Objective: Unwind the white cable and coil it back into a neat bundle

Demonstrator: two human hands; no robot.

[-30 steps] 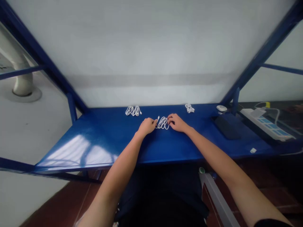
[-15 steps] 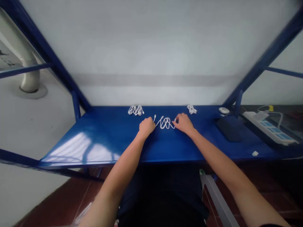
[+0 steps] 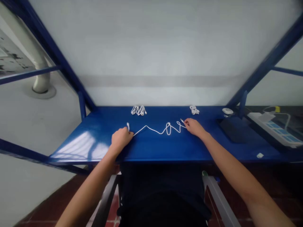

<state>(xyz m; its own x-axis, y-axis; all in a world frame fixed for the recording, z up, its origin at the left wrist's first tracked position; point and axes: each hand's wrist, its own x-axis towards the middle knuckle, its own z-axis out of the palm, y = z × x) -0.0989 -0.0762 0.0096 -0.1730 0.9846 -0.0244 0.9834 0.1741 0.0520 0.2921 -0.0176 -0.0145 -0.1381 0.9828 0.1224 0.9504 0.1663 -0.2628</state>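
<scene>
A white charging cable stretches in loose waves and small loops across the blue table, between my two hands. My left hand is closed around one end, and that end's plug sticks up past the fingers. At the other end, my right hand pinches the cable just behind its plug, which points up and left. Behind the cable, coiled white cables lie at the back edge left of centre. Another coiled white cable bundle rests at the back right.
On the right of the blue table lie a dark flat phone-like object, a white rounded case and a small white piece. A white power strip stands at far right. Blue frame bars slope up both sides.
My hands have moved apart, the left one farthest, to the left and nearer me. The cable between them has drawn out from bunched loops into a long wavy line.
</scene>
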